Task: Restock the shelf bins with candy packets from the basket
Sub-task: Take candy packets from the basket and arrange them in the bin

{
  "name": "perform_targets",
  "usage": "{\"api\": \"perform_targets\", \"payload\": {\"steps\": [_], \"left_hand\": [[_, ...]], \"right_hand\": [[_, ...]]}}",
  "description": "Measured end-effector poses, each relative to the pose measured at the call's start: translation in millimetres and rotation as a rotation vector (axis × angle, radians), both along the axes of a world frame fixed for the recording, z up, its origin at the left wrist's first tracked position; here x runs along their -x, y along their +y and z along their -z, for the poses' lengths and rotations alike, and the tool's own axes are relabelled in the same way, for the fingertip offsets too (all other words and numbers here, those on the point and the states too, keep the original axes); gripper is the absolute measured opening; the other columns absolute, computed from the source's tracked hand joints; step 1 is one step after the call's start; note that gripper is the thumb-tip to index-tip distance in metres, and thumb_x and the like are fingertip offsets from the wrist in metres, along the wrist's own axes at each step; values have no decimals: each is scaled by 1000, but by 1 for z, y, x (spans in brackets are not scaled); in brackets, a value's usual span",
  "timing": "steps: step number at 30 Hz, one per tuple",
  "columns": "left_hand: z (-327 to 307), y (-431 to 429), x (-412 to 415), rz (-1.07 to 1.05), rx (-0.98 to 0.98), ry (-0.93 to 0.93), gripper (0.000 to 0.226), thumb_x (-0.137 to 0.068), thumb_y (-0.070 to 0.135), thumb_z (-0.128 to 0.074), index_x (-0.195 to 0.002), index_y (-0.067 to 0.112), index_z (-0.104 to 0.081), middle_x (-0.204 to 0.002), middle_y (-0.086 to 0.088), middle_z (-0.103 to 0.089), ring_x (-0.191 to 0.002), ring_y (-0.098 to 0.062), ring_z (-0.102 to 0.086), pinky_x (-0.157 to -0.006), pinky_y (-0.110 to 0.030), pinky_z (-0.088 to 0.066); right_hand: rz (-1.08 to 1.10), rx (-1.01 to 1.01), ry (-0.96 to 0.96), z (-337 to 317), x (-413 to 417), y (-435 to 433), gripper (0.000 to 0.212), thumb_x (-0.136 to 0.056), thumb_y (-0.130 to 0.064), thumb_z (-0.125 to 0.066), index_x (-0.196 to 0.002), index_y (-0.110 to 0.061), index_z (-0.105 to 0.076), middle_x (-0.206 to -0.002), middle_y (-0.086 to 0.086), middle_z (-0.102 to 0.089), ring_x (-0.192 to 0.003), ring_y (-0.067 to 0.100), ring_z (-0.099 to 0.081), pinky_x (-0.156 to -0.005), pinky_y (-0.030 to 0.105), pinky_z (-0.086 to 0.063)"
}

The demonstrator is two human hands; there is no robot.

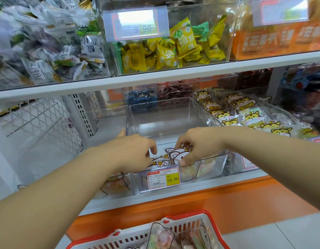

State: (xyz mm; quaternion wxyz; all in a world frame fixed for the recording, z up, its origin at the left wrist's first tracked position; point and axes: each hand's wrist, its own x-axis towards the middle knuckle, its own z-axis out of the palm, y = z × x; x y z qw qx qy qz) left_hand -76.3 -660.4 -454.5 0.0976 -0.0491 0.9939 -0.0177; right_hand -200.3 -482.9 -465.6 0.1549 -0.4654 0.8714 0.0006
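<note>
On the lower shelf, front row: your hands are working over the front bin (209, 166), the clear one carrying the price tag (163, 178).

- Your right hand (197, 146) pinches a candy packet (177, 156) from above, thumb low on its face and fingers over the top edge. This probably stands it upright so the cartoon animal faces the aisle.
- Your left hand (130, 153) bends its fingers down onto the neighbouring packets in the same bin. It looks to be steadying the row so nothing tips. The palm hides the contact, so I cannot tell whether it grips or only presses.
- The rear bin (164, 114) just behind has nothing visible in it. It looks like the next one to fill.
- The basket (184, 226) sits below the shelf edge, close under your arms, with more packets (161, 236) in it. Stock remains.

Writing:
- The price tag reads 16.80 on a yellow patch. The small print above it is too fine to make out.
- The upper tag (137, 24) shows 9.90, washed out by glare, over a bin of yellow sweets (166, 54).
- The orange box (277, 40) at upper right has large white characters, blurred.
- The right-hand bin holds yellow cartoon packets (245, 115).
</note>
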Motion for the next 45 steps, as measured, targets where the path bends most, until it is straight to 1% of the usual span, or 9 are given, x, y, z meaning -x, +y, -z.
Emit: {"api": "perform_targets", "payload": {"steps": [9,13,17,21,25,29,32,38,45], "left_hand": [[10,20,9,62,-2,150,27,-101,42,-51,-126,35,-59,-117,15,-67,-117,-10,-57,-123,-54,-8],[17,15,8,79,40,179,18,-104,32,-49,-111,33,-65,-109,14,-70,-109,-9,-60,-122,-47,-14],[20,3,3,66,-15,208,17,-105,36,-48,-113,36,-63,-106,16,-71,-103,-8,-61,-120,-41,-22],[24,4,-1,97,45,126,36,-105,45,-44,-139,38,-53,-124,17,-68,-116,-8,-59,-121,-42,-20],[23,1,1,93,82,158,26,-105,39,-46,-122,37,-66,-119,19,-69,-114,-5,-60,-125,-44,-10],[27,-10,-2,58,70,259,18,-105,38,-46,-98,36,-62,-92,16,-70,-88,-7,-61,-124,-39,-12],[29,-19,-7,32,94,260,16,-106,36,-43,-92,37,-52,-78,16,-62,-75,-6,-55,-125,-42,-9],[24,-13,-9,66,212,152,19,-109,31,-38,-120,34,-52,-103,9,-73,-97,-11,-66,-125,-49,-3],[23,-7,-13,72,190,95,34,-109,34,-31,-137,35,-49,-126,8,-68,-118,-12,-61,-124,-54,1]], "right_hand": [[28,223,-29,3,-3,13,33,-100,-38,-55,-126,-22,-66,-122,-7,-67,-98,6,-59,-83,19,-44],[54,306,-20,11,-5,15,30,-104,-30,-49,-121,-19,-71,-118,-6,-70,-99,7,-63,-84,19,-46],[66,379,-34,18,-3,19,23,-101,-32,-56,-108,-21,-74,-92,-19,-67,-78,-7,-60,-65,6,-42],[54,375,-48,19,-4,23,13,-96,-30,-65,-106,-25,-72,-94,-18,-68,-82,-5,-64,-69,18,-55],[66,382,31,18,-7,18,8,-94,-29,-67,-93,-23,-72,-83,-17,-67,-76,-1,-64,-65,20,-53],[95,410,74,17,-8,19,16,-90,-38,-71,-84,-23,-68,-77,-17,-65,-77,-1,-63,-68,22,-51],[85,397,43,19,-8,19,18,-89,-41,-71,-83,-26,-64,-80,-18,-65,-77,3,-66,-71,29,-55],[-5,242,93,21,-11,16,33,-96,-45,-60,-123,-28,-64,-114,-11,-68,-98,11,-65,-89,33,-52],[-4,169,115,20,-15,13,42,-93,-48,-62,-129,-26,-55,-126,-4,-63,-106,15,-60,-92,36,-51]]}}
